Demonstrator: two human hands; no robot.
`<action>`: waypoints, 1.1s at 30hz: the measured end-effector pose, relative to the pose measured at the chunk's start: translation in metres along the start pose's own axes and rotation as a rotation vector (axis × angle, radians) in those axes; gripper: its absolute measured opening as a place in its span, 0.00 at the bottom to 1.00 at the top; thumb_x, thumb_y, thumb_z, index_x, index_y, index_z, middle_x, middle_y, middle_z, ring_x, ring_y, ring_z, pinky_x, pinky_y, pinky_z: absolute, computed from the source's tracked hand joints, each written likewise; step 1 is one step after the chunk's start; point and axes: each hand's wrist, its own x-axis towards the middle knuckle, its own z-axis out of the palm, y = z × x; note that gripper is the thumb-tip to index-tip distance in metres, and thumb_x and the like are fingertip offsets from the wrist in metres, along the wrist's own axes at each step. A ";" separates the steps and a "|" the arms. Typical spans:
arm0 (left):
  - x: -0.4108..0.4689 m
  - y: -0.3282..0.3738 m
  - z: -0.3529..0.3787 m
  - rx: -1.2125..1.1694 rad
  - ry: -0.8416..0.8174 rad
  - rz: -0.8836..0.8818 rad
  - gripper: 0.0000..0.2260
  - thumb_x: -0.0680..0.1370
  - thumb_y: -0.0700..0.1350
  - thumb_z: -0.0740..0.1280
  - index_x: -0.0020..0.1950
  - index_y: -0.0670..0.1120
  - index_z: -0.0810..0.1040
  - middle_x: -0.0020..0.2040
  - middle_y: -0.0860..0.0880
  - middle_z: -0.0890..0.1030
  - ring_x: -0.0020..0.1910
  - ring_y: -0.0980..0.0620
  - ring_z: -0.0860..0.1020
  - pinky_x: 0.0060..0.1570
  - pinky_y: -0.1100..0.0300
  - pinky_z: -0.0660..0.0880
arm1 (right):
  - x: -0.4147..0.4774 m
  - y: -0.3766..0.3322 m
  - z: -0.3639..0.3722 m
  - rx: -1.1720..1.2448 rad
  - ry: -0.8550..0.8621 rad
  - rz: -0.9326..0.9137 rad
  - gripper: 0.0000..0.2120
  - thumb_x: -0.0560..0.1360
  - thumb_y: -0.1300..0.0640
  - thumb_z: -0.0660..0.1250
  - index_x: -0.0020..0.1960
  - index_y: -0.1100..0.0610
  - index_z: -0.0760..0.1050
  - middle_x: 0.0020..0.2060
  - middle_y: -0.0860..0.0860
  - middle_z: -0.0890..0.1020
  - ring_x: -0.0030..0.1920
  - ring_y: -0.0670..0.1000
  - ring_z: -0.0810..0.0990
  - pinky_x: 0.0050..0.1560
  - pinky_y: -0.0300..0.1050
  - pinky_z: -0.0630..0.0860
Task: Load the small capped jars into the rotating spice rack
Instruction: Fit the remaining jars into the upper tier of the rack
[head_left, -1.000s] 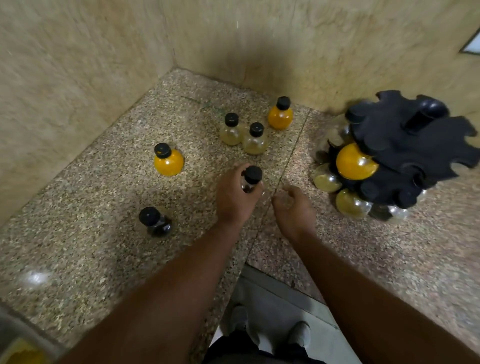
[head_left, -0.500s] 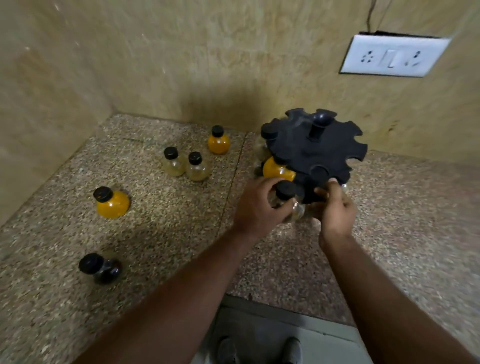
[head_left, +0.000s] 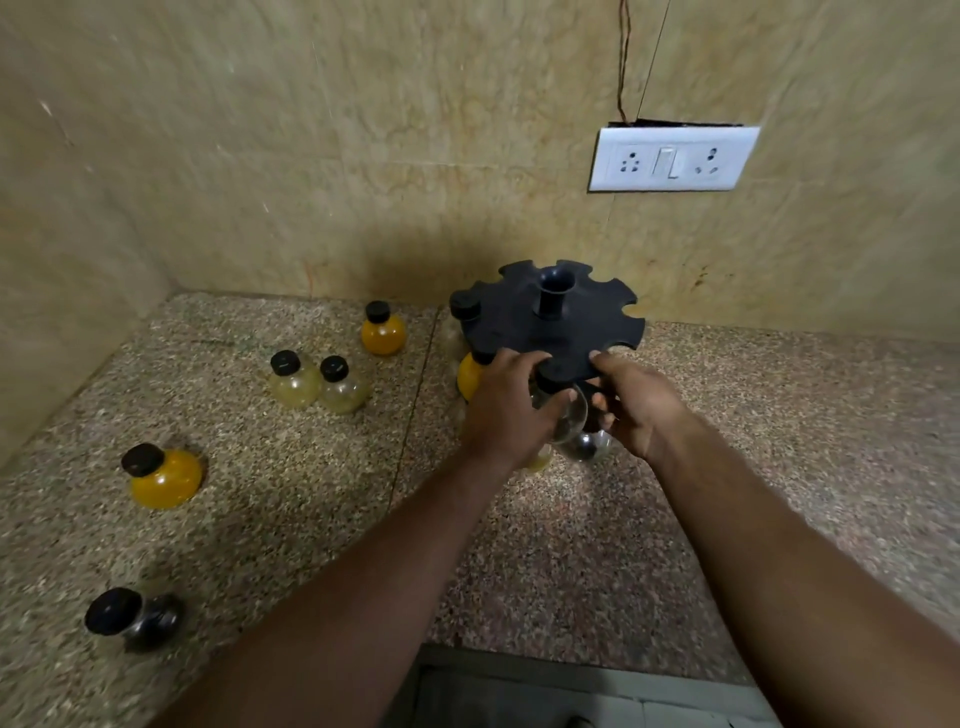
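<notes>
The black rotating spice rack stands near the back wall, its top disc cut with notches. My left hand grips a clear round jar with a black cap, its neck at a front notch of the disc. My right hand holds the disc's front edge just right of that jar. An orange jar hangs in the rack behind my left hand, and another black cap sits in a left notch. Loose jars stand on the counter: orange, two pale, orange, dark.
The speckled stone counter fills a corner between two beige walls. A white socket plate with a wire above it is on the back wall, above the rack. The counter's front edge runs below my arms.
My left hand lifted the clear jar off the counter and carried it right to the rack's front notch. My right hand moved up to the disc's edge. The view shifted right and up.
</notes>
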 end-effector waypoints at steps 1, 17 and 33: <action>0.002 0.001 0.001 0.017 0.018 -0.015 0.23 0.74 0.53 0.74 0.66 0.48 0.76 0.60 0.50 0.74 0.59 0.52 0.75 0.55 0.62 0.73 | 0.001 -0.001 0.000 -0.021 -0.025 0.000 0.05 0.80 0.57 0.69 0.48 0.59 0.78 0.28 0.53 0.79 0.24 0.47 0.68 0.20 0.37 0.61; 0.006 -0.017 0.001 0.114 0.164 -0.152 0.24 0.78 0.52 0.69 0.73 0.48 0.70 0.67 0.47 0.72 0.65 0.48 0.72 0.58 0.52 0.75 | -0.009 0.020 0.030 -0.108 -0.053 -0.012 0.12 0.82 0.53 0.66 0.40 0.55 0.75 0.26 0.53 0.77 0.21 0.49 0.67 0.21 0.38 0.62; -0.114 -0.127 -0.051 -0.115 0.409 -0.719 0.18 0.80 0.52 0.65 0.67 0.44 0.76 0.59 0.47 0.80 0.56 0.49 0.79 0.48 0.60 0.71 | -0.041 0.158 0.122 -0.811 -0.285 -0.194 0.09 0.74 0.46 0.67 0.48 0.50 0.80 0.41 0.48 0.85 0.41 0.52 0.84 0.44 0.50 0.82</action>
